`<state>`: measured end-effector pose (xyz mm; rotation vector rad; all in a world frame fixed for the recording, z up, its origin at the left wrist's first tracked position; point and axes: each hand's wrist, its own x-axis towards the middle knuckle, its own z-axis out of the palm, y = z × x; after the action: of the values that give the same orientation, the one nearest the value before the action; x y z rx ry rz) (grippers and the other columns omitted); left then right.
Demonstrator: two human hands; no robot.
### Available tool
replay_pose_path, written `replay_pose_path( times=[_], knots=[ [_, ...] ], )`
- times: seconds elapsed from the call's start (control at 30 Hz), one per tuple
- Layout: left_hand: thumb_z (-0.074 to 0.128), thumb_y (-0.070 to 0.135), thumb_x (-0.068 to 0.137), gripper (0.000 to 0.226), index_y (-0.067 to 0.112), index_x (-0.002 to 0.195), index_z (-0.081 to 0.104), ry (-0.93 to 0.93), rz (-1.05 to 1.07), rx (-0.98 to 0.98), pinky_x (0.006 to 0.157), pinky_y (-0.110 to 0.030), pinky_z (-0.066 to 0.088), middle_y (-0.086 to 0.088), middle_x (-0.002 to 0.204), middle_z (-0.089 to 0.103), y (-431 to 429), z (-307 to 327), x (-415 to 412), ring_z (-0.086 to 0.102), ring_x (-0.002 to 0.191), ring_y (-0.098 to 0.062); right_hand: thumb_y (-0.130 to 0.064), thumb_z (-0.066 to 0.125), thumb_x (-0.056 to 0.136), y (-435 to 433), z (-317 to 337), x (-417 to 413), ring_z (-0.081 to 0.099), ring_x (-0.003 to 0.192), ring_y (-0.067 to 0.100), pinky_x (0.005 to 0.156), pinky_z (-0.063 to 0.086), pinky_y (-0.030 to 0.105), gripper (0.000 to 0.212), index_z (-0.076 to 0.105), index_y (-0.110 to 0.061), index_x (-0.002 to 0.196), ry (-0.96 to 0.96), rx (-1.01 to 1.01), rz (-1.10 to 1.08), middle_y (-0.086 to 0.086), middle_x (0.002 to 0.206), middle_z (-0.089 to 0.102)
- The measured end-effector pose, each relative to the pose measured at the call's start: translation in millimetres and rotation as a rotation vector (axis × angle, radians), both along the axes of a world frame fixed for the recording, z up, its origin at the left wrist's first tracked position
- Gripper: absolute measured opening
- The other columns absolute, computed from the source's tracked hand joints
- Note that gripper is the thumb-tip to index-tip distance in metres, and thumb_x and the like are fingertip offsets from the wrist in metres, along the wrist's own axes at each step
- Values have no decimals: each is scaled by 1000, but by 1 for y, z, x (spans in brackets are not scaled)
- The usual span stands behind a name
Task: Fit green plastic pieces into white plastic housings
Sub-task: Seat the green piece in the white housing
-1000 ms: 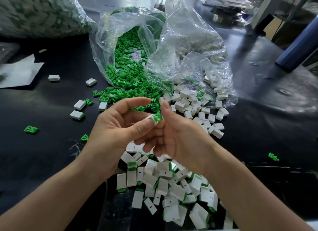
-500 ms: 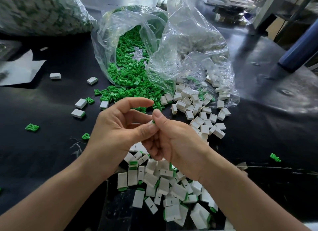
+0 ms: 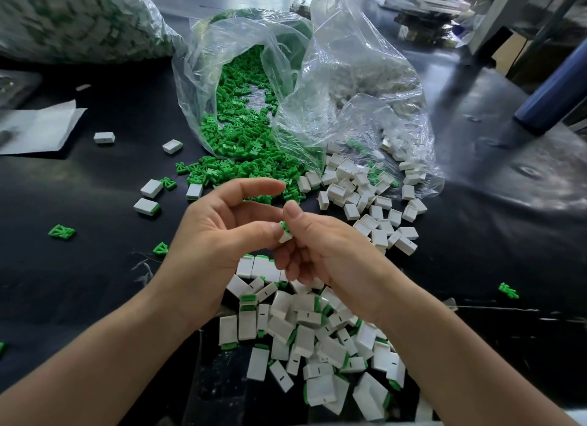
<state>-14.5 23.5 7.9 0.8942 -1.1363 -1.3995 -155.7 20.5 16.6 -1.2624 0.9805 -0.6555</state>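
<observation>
The two hands are meeting over the worktop (image 3: 95, 282) with one white housing (image 3: 286, 237) caught between them, so the task's thing is lying right at the fingertips, no nearer one hand than the other. The left hand (image 3: 219, 238) is pinching the housing with its thumb from the left, while its forefinger (image 3: 254, 186) is arching free above, touching nothing. The right hand (image 3: 324, 254) is curling its fingers under the housing, and its thumb (image 3: 292, 211) is bearing on the green piece (image 3: 283, 225), which is showing at the housing's far end. The housing seems to be lying with its long axis running away from the wrists, green end farthest, though most of it is hidden by fingers. Judging by that, the coming move is a push along this axis to seat the green piece.

Beyond the hands a clear bag (image 3: 203, 86) is spilling green pieces; beyond and to the right empty housings (image 3: 365, 200) are lying loose; beneath the wrists a finished pile (image 3: 305, 330) is gathering. No brand or writing is readable; the housings are showing only a small dark slot.
</observation>
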Motion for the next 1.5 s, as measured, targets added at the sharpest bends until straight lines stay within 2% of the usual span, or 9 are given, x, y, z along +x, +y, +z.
replay_pose_path(
  times=[0.37, 0.63, 0.73, 0.9, 1.07, 1.23, 1.3, 1.43, 1.5],
  knots=[
    [63, 4, 64, 33, 28, 86, 73, -20, -3, -13, 58, -27, 54, -10, 78, 72, -1, -1, 1, 61, 65, -27, -55, 34, 76, 1, 3, -1, 50, 55, 7, 51, 33, 20, 41, 57, -20, 75, 6, -31, 43, -2, 69, 61],
    [64, 4, 64, 30, 18, 90, 68, -3, -34, -9, 54, -30, 54, -13, 77, 72, 0, -1, 0, 61, 59, -32, -46, 33, 87, 2, 1, -1, 49, 54, 5, 50, 35, 10, 40, 56, -15, 78, 80, -114, 17, -1, 67, 56],
    [64, 3, 63, 33, 16, 93, 67, -6, -35, -2, 55, -32, 55, -14, 79, 72, 0, -1, 0, 62, 60, -32, -41, 33, 92, 2, -1, -1, 48, 53, 4, 51, 35, 8, 37, 54, -20, 70, 110, -152, 1, -3, 65, 55],
    [64, 3, 64, 36, 13, 98, 64, -6, -30, 3, 56, -33, 55, -15, 77, 71, -1, -2, 0, 62, 58, -34, -50, 34, 84, 2, -4, -1, 45, 52, 2, 50, 34, 9, 39, 56, -21, 70, 119, -183, -11, -8, 61, 52],
    [64, 2, 63, 40, 11, 102, 60, 9, -22, -4, 52, -28, 53, -11, 72, 71, -1, -2, 1, 64, 54, -27, -57, 30, 80, 3, -5, 0, 41, 47, -2, 47, 34, 9, 44, 61, -34, 58, 77, -162, -20, -13, 54, 52],
    [62, -3, 64, 43, 9, 105, 58, 57, -12, -8, 52, -30, 53, -11, 72, 71, 0, -5, -3, 67, 56, -28, -56, 29, 84, 0, -11, 2, 41, 51, -2, 56, 34, 20, 63, 61, -2, 94, 189, -261, -45, -19, 51, 46],
    [61, -4, 64, 45, 11, 106, 57, 64, 10, -11, 54, -27, 54, -9, 73, 71, 0, -8, -3, 69, 61, -23, -58, 28, 80, 0, -12, 3, 41, 55, 0, 61, 38, 30, 70, 60, -1, 104, 212, -276, -66, -19, 52, 45],
    [61, -2, 64, 46, 14, 107, 55, 58, 31, -21, 60, -25, 54, -7, 74, 72, 0, -10, -4, 70, 73, -20, -56, 30, 82, 1, -9, 5, 41, 64, 5, 68, 34, 30, 69, 58, 2, 108, 196, -244, -76, -8, 66, 47],
    [61, -2, 64, 46, 14, 107, 56, 55, 39, -24, 62, -25, 54, -7, 74, 72, 0, -11, -4, 70, 79, -19, -56, 31, 80, 2, -9, 5, 40, 62, 3, 71, 35, 32, 70, 58, 2, 108, 186, -237, -88, -14, 62, 45]
  ],
)
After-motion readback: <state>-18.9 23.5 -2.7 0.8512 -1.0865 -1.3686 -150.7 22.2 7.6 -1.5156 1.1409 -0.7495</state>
